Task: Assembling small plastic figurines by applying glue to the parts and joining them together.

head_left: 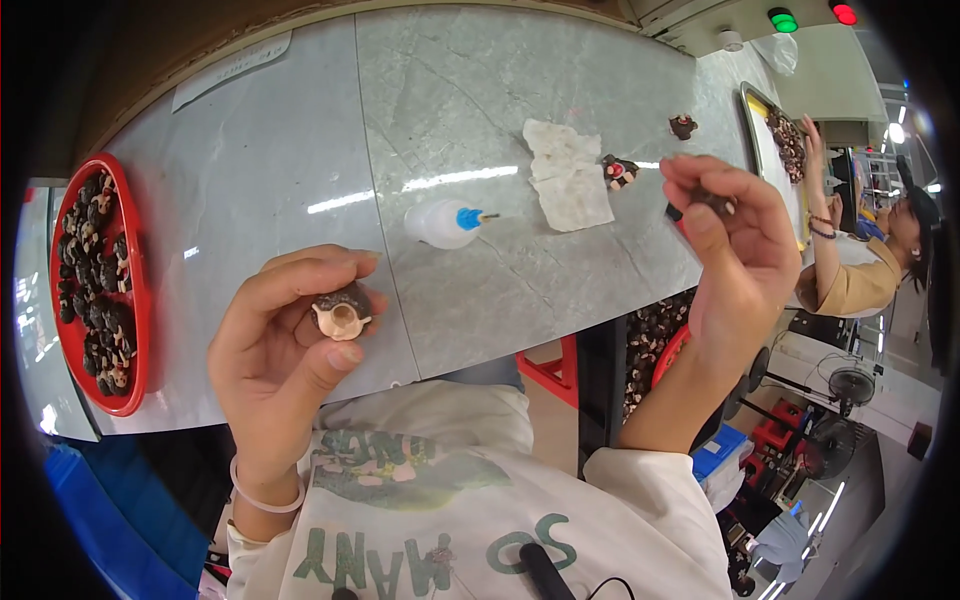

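My left hand (pixel 290 340) is closed, pinching a small figurine head (pixel 341 311) between thumb and fingers. The piece is dark brown on top with a cream rim round a hollow front. Off to the right, my right hand (pixel 735 215) is raised with its fingers curled round a small dark brown figurine part (pixel 712 201), mostly hidden by the fingers. Between the hands lies a white squeeze bottle (pixel 440 223) with a blue cap and thin metal tip. Beyond it is a crumpled white tissue (pixel 566 175), with a small dark, red and cream figurine (pixel 619 172) at its edge.
A red tray (pixel 143 300) of dark figurine pieces stands at the left. Another dark piece (pixel 683 126) lies at the far right, near a metal-edged tray (pixel 757 135) of more pieces. Below the grey table (pixel 480 90), a bin holds dark pieces (pixel 655 345). A co-worker (pixel 860 250) is at the right.
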